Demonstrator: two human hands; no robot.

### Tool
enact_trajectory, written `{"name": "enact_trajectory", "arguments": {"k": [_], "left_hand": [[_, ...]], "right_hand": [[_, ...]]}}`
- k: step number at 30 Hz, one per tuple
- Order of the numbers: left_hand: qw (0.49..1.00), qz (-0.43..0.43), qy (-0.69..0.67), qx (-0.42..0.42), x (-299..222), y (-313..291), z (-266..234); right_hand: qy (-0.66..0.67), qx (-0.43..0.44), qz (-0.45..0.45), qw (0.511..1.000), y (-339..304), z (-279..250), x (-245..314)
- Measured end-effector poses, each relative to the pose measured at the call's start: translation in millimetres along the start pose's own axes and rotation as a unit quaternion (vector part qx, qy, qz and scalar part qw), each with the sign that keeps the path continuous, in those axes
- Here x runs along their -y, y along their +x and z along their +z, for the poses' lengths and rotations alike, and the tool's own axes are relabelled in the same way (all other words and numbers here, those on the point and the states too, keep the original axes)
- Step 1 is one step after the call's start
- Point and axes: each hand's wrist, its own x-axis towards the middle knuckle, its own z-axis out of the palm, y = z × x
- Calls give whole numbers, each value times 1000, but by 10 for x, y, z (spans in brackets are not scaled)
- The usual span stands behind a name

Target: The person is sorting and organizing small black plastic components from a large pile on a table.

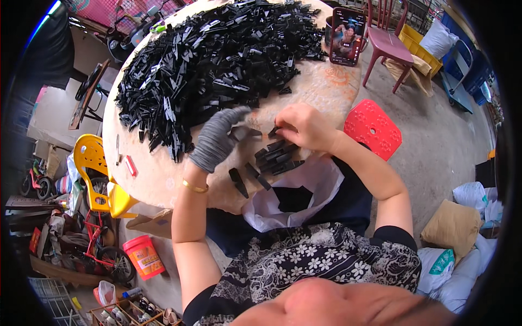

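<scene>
A large heap of slim black plastic pieces (pixel 217 60) covers the far part of the round table (pixel 326 87). My left hand (pixel 215 140), in a grey glove, is closed at the heap's near edge, with a blurred dark plastic piece (pixel 249 132) at its fingertips. My bare right hand (pixel 305 126) pinches another black plastic piece (pixel 274 132) a little to the right. Just below my hands lies a small group of black pieces (pixel 276 156), with a few loose ones to its left. A white plastic bag (pixel 258 213) gapes at the table's near edge over my lap.
A phone (pixel 347 37) stands upright at the far right of the table. A red cutter (pixel 131 165) lies at the left. Around the table are a red stool (pixel 374 127), a maroon chair (pixel 387 46), a yellow chair (pixel 87 157) and an orange-red bucket (pixel 143 256).
</scene>
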Motion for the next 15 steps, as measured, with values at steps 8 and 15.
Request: {"name": "enact_trajectory", "arguments": {"k": [8,15], "left_hand": [[978,83,154,117,-3,-28,-104],[994,4,103,42,-39,-61,138]], "right_hand": [[-7,-19,-47,999,15,39,-33],[-2,-7,-7,1000,38,41,1]]}}
